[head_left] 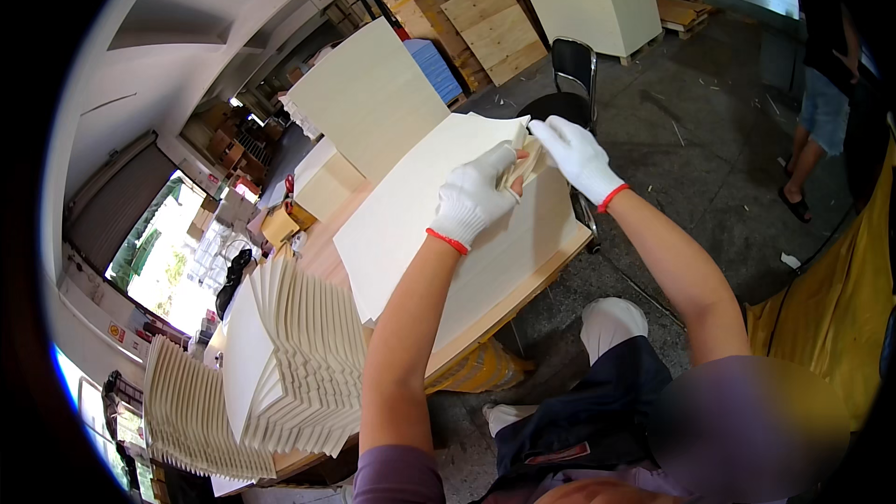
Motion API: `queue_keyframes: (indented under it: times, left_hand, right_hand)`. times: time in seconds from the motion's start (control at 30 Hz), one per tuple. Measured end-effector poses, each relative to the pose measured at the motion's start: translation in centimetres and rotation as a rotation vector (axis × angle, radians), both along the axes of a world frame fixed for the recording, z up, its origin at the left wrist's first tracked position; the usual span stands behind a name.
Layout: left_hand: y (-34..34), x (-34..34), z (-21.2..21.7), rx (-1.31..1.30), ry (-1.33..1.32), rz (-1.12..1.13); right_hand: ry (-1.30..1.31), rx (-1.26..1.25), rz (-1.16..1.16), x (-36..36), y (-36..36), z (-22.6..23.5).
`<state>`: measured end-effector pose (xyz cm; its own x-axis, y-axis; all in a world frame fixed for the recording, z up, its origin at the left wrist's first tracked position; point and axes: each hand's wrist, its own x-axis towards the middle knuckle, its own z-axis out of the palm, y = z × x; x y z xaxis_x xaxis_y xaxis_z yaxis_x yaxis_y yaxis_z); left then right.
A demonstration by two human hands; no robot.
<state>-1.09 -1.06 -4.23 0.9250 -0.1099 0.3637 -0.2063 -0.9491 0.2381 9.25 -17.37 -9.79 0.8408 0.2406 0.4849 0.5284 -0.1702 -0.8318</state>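
A large cream sheet (420,177), like thin card, lies on the table in front of me. My left hand (474,189), in a white knit glove with a red cuff and some bare fingertips, is closed round a narrow folded piece (527,170) at the sheet's right end. My right hand (577,161), gloved the same way, is at the far corner of that fold. Its fingers are bent over the edge and seem to pinch it; the thumb is hidden. More flat cream sheet (509,261) lies under my hands, towards the near edge.
Tall stacks of folded cream sheets (308,364) stand at the left. A big upright panel (373,84) and a block of sheets (325,177) are at the back. A black chair (571,75) stands beyond the table; a person (821,84) is at the far right.
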Motion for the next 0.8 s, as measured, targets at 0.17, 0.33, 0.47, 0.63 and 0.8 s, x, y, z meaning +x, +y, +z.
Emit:
queue_keyframes:
  times: [0.17,0.33,0.47,0.63,0.8]
  left_hand:
    - [1.3,0.2,-0.3,-0.047,0.000,-0.083]
    - [1.0,0.3,0.2,-0.126,0.113,-0.034]
    - [0.7,0.2,-0.2,-0.033,-0.003,-0.079]
    - [-0.6,-0.9,-0.2,0.148,-0.168,-0.046]
    - [0.2,-0.8,-0.4,0.143,-0.077,0.083]
  right_hand:
    - [0.205,0.080,-0.032,1.3,-2.4,-1.1]
    - [0.322,-0.007,0.036,1.4,-3.6,-1.6]
    - [0.276,-0.094,0.019,1.5,-3.7,-1.5]
    - [0.142,-0.390,0.023,0.4,-3.5,-0.3]
    - [-0.163,-0.668,-0.028,-0.8,-2.6,1.0]
